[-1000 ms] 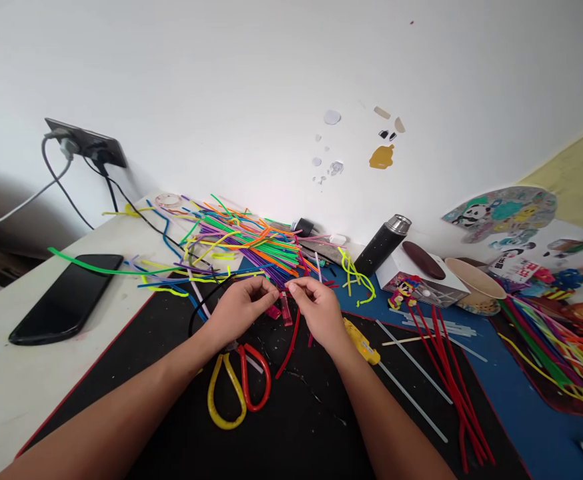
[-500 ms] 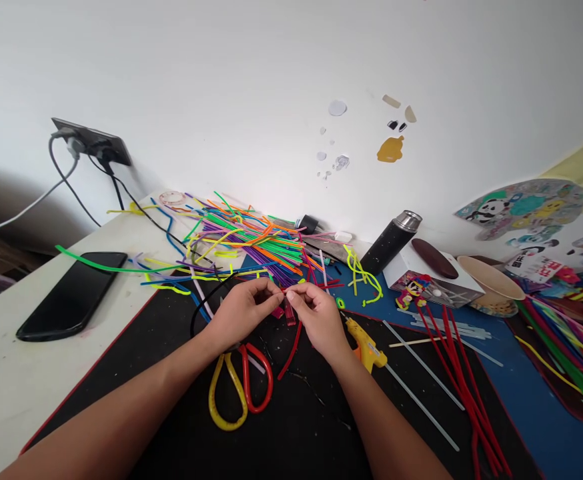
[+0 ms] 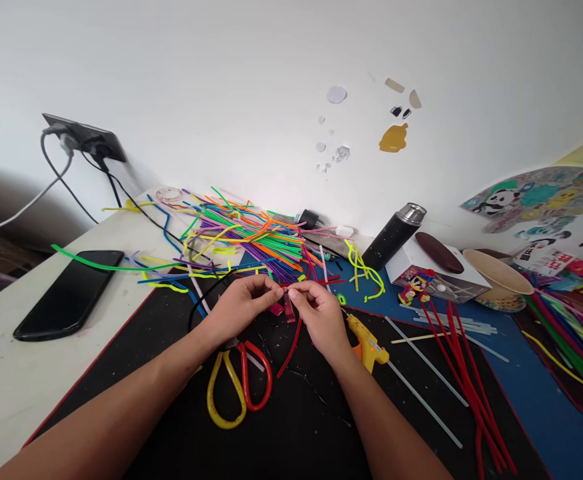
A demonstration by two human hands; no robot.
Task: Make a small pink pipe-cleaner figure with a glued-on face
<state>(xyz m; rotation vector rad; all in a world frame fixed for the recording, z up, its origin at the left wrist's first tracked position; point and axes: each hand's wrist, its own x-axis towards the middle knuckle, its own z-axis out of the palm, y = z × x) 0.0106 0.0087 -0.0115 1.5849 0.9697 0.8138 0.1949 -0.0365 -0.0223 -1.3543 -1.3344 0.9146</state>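
My left hand [image 3: 241, 307] and my right hand [image 3: 319, 313] meet over a black mat [image 3: 291, 427], fingertips pinched together on a short red pipe cleaner piece [image 3: 285, 289] held between them. A longer red pipe cleaner [image 3: 291, 347] lies bent on the mat just under the hands, beside small red bits. Scissors with yellow and red handles [image 3: 239, 387] lie below my left hand. A yellow glue gun [image 3: 366, 341] rests to the right of my right wrist. A heap of coloured pipe cleaners [image 3: 241, 243] is spread behind the hands.
A black phone [image 3: 69, 293] lies on the white table at left, with cables running to a wall socket [image 3: 84, 137]. A black flask [image 3: 394, 235], a white box [image 3: 439, 270], a paper bowl [image 3: 496, 275], red pipe cleaners [image 3: 464, 373] and clear glue sticks [image 3: 424, 393] sit at right.
My two hands have drawn closer until the fingertips touch around the red piece. The view has shifted slightly.
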